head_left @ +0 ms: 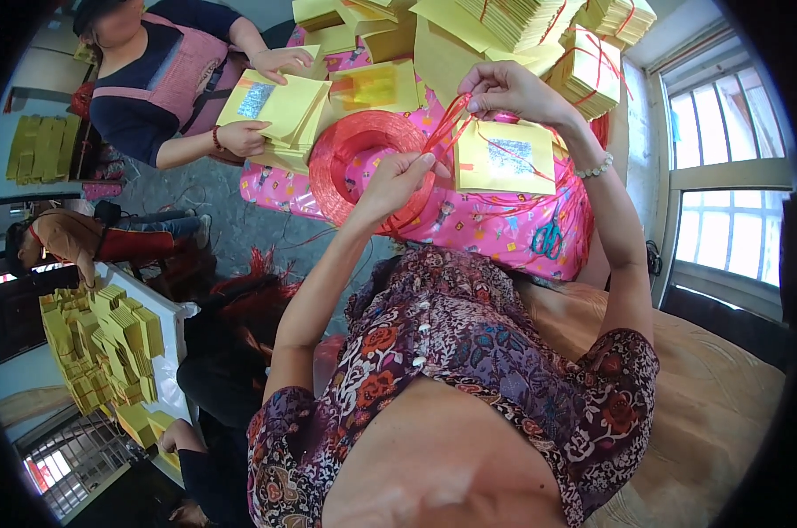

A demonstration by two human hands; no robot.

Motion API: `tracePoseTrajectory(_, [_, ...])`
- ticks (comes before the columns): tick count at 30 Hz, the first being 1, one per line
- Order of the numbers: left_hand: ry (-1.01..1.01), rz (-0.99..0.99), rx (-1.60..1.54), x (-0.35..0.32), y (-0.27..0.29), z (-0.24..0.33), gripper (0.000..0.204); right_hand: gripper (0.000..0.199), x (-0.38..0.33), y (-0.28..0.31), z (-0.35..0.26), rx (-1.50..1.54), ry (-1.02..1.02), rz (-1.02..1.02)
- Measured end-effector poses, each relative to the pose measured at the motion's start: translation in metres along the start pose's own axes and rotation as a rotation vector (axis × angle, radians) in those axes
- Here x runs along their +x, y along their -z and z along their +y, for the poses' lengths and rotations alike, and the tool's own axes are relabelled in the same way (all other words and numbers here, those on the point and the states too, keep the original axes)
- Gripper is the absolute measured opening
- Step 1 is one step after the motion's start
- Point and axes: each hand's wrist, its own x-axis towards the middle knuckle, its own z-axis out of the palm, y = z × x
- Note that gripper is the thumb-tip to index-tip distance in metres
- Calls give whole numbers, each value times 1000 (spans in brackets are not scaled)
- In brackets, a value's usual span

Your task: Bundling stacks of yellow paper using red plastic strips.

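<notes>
L hand [400, 183] is covering pt of red coil [326, 167]; red strands [450, 129] are vanishing into R hand [507, 91], exact path unclear. Face of co-worker [186, 72] is blurring out. Top edge is cropping yellow stacks [520, 22]; bottom edge is cutting off lower-L person [211, 480].

This looks like a small workshop, with a big roll of red string [326, 172], tied paper bundles [581, 70] far right, and an aproned co-worker [177, 75] far left.

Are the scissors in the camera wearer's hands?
No, the scissors lie on the pink cloth, while the left hand and right hand hold red ribbon.
</notes>
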Motion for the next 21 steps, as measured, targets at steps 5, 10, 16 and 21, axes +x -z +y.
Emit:
tracePoseTrajectory(5, [110, 1, -141, -7, 15, -4, 36, 44, -16, -37, -29, -712, 463, 375])
tracePoseTrajectory(10, [194, 11, -89, -11, 19, -2, 34, 48, -9, -99, -28, -1266, 743, 272])
tracePoseTrajectory(16, [-14, -70, 150, -16, 27, -1, 34, 23, 3, -108, 1, -1042, 426, -6])
tracePoseTrajectory(21, [61, -266, -26, -25, 49, -4, 35, 10, 4, -112, -10, -933, 349, -114])
